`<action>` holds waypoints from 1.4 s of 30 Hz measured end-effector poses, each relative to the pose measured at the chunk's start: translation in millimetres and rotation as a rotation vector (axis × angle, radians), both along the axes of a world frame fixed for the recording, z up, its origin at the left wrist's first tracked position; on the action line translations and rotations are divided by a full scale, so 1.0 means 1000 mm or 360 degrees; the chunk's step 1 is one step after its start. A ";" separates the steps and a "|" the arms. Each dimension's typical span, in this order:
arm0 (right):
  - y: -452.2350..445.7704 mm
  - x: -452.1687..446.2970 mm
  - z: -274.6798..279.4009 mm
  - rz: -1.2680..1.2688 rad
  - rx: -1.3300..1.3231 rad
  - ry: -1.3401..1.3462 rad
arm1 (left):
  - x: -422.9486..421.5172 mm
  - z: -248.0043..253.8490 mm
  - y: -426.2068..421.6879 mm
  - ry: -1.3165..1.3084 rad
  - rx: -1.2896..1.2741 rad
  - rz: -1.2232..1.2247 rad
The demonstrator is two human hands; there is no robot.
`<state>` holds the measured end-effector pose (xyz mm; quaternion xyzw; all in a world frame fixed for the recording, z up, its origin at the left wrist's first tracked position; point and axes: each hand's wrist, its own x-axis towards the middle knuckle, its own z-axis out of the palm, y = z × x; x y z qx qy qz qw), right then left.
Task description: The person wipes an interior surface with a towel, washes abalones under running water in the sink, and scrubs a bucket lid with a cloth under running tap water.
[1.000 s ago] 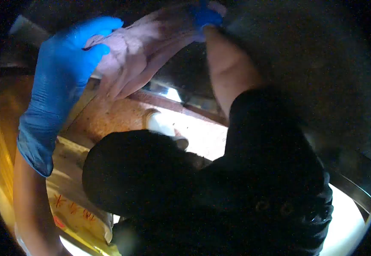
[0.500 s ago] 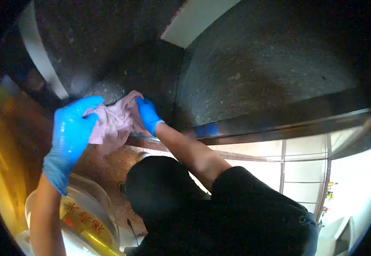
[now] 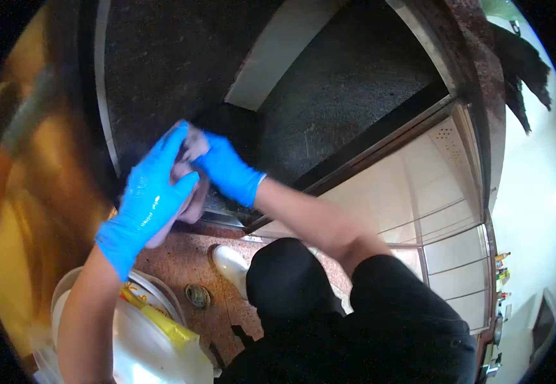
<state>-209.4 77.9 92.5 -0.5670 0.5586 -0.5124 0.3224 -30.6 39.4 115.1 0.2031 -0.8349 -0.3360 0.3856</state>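
Head view: the pink cloth [image 3: 194,201] is located between the two gloved hands, bunched at its upper end, with a loose fold hanging below the left thumb and the lower end showing beside the left palm. The left hand [image 3: 150,201], in a blue glove, is partly closed; its fingers extend upward along the cloth, its thumb is set apart from them, and the cloth passes through the gap. The right hand [image 3: 230,169], also in a blue glove, is folded closed on the upper portion of the cloth; the exact position of its fingertips is hidden. Both hands are positioned in front of a dark panel [image 3: 342,96]. Below the left forearm, a white tub [image 3: 73,278] is located at the lower left. A white rounded item [image 3: 156,349] and yellow film [image 3: 162,323] lie at the tub opening; contents deeper inside cannot be determined. On the reddish floor [image 3: 175,262], a small round fitting [image 3: 198,296] is located between the tub and a white shoe [image 3: 230,264], touching neither.
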 end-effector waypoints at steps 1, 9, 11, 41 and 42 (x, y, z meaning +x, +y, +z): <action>-0.005 -0.019 0.016 0.0038 -0.0097 0.0178 | 0.011 -0.009 -0.012 -0.0125 -0.0329 0.0092; 0.077 -0.045 0.259 -0.0582 -0.0170 0.3409 | 0.129 -0.072 -0.046 -0.1016 0.0392 -0.0198; 0.100 -0.067 0.262 -0.0593 0.0228 0.3968 | 0.143 -0.089 -0.045 -0.1066 0.0487 -0.0187; -0.090 -0.310 0.278 -0.0446 0.0281 0.3406 | 0.151 -0.100 -0.010 -0.1288 0.0121 0.0001; -0.098 -0.335 0.283 -0.0441 0.0291 0.3389 | 0.150 -0.099 -0.011 -0.1307 0.0131 -0.0008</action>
